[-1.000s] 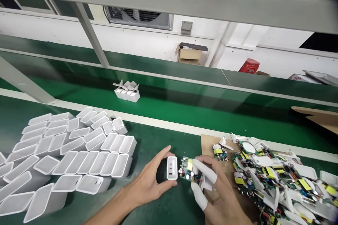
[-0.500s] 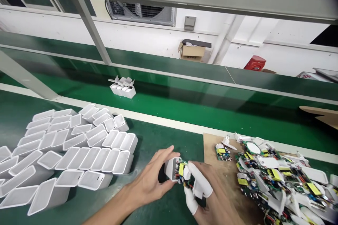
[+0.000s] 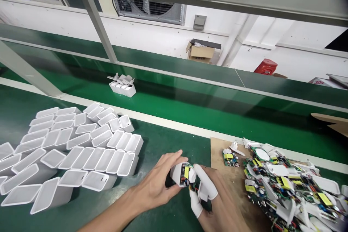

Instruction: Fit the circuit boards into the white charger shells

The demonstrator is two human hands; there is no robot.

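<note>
My left hand [image 3: 156,183] is wrapped round a small white charger shell [image 3: 177,173] near the front of the green bench. My right hand [image 3: 214,203], with white finger cots on several fingers, pinches a green circuit board [image 3: 187,177] with a yellow part on it. The board sits partly inside the shell's open end. Both hands meet just left of a brown board [image 3: 231,177].
Several empty white shells [image 3: 78,152] lie in rows at the left. A heap of circuit boards and white plug parts [image 3: 285,185] covers the brown board at the right. A group of assembled chargers [image 3: 122,86] stands on the green conveyor belt [image 3: 217,108] behind.
The circuit board, a second ago beside the shell, has gone into its open end. Both hands have closed together. The chargers on the belt have drifted left.
</note>
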